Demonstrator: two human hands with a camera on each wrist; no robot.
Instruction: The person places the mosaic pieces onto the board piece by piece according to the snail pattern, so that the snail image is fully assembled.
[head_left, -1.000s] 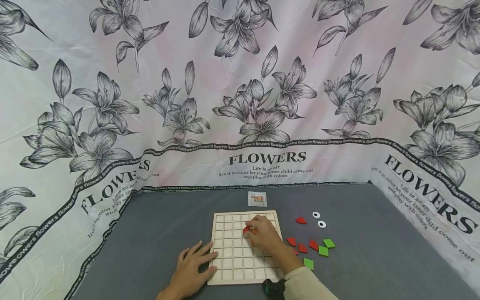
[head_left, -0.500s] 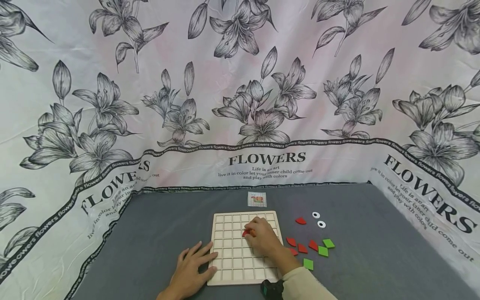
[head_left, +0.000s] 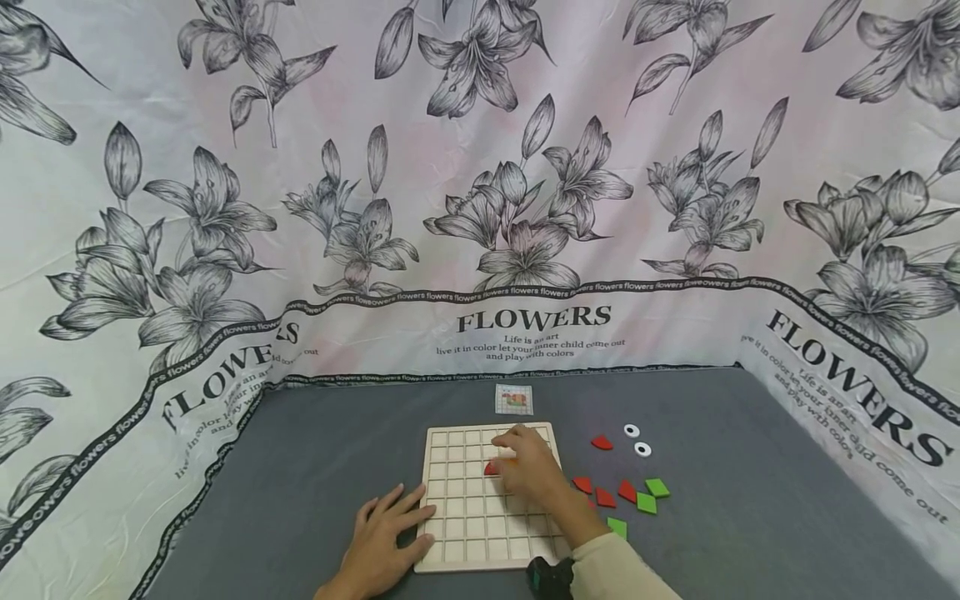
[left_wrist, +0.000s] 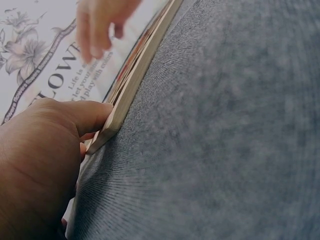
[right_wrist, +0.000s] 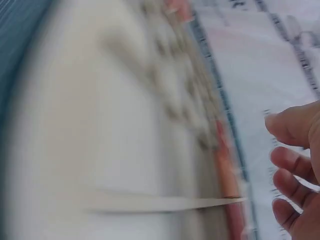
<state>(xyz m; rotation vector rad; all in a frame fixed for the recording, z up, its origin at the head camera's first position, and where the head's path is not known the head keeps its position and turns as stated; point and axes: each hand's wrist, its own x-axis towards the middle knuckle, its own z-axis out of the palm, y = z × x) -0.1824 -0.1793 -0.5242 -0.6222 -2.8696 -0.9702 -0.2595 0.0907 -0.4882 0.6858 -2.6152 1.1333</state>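
Note:
A wooden grid board [head_left: 455, 527] lies on the grey cloth in the head view. My left hand [head_left: 384, 533] rests along its left edge with fingers spread; in the left wrist view its thumb touches the board's rim [left_wrist: 127, 95]. My right hand [head_left: 531, 468] is over the upper right part of the grid, its thumb and fingers apart and nothing between them. Just left of it, a red quarter-round piece [head_left: 491, 469] sits in the grid, partly covered, with a bit of orange beside it. The right wrist view shows the right hand's fingers [right_wrist: 292, 162] loosely bent and holding nothing.
Right of the board lie several red pieces [head_left: 627, 491], green square tiles [head_left: 656, 487] and two white rings [head_left: 642, 449]. A small picture card [head_left: 513, 399] lies beyond the board. A flower-printed curtain [head_left: 525, 333] encloses the table.
My right hand has let go of the red piece, which stays in the grid, and its fingers have spread and lifted. The left hand has not moved.

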